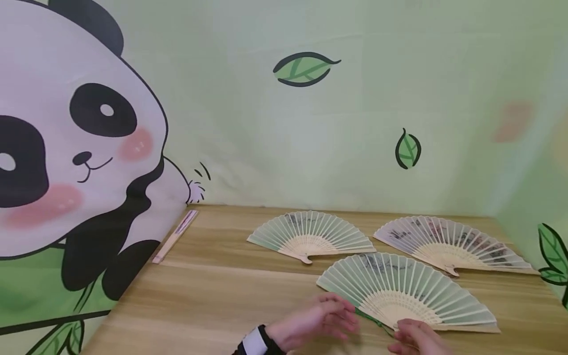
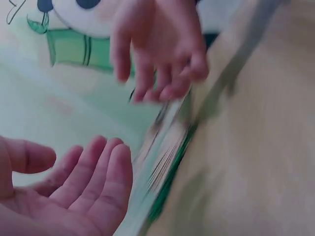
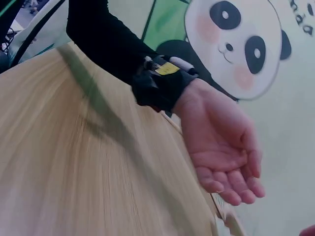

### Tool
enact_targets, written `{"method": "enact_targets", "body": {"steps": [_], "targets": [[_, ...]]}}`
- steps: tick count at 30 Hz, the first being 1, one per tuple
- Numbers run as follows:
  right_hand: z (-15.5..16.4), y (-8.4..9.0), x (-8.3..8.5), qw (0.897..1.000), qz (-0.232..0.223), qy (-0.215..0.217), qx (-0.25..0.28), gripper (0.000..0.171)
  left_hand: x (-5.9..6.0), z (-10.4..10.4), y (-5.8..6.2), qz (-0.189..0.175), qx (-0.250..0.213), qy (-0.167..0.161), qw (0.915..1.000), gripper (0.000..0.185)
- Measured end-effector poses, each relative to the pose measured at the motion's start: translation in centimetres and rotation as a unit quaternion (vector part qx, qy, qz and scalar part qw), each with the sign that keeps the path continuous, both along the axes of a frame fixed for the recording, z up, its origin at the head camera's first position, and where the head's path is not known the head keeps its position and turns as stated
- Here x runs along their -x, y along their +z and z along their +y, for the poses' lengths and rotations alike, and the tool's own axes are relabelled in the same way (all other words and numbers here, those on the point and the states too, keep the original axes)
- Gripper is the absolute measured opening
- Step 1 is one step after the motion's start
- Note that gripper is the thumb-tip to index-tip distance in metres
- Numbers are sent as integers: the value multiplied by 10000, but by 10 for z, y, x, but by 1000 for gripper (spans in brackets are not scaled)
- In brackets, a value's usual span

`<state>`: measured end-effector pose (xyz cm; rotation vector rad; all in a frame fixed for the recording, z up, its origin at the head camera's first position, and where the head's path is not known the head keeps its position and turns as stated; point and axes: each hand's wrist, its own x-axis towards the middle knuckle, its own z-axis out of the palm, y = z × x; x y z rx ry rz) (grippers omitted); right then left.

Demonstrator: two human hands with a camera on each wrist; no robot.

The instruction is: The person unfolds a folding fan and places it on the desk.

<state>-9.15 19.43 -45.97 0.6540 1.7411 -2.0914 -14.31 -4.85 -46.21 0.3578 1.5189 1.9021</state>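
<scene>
Near fan: pale green, spread, laid at the near right of the wooden table; a green cord is trailed from its near side. Left hand: placed just left of the cord, palm turned inward, fingers loosely bent, nothing held; a dark wristband is worn. Right hand: placed at the fan's narrow end, fingers relaxed and slightly bent, nothing seen gripped; whether the fan is touched cannot be told. Middle fan: pale green, spread, set farther off, to the left. Far-right fan: pale, dark and reddish printed, spread. Folded fan: laid at the far left, beside the panda picture.
</scene>
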Motion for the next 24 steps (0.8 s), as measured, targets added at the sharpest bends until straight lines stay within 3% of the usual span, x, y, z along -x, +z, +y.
{"method": "enact_targets", "body": {"steps": [3, 5, 10, 12, 17, 20, 24], "targets": [[-21, 1, 6, 9978, 337, 569, -62, 38, 10, -24, 10, 574, 288, 499, 9967, 28], [-36, 1, 9, 9933, 507, 1028, -110, 42, 16, -42, 14, 723, 409, 889, 9926, 26], [-76, 2, 14, 9751, 873, 2038, -43, 50, 29, -84, 9, 404, 24, 1664, 9852, 24], [-91, 4, 12, 9700, 1027, 2200, 91, 49, 34, -97, 7, 270, -153, 1839, 9825, 24], [-132, 16, 6, 9638, 1325, 2305, 226, 43, 46, -136, 7, 370, -109, 2304, 9723, 24], [-152, 25, 5, 9600, 1413, 2395, 341, 41, 55, -162, 8, 490, 101, 2838, 9576, 26], [-174, 34, 6, 9602, 1403, 2349, 556, 41, 65, -194, 6, 685, 539, 3730, 9238, 26]]}}
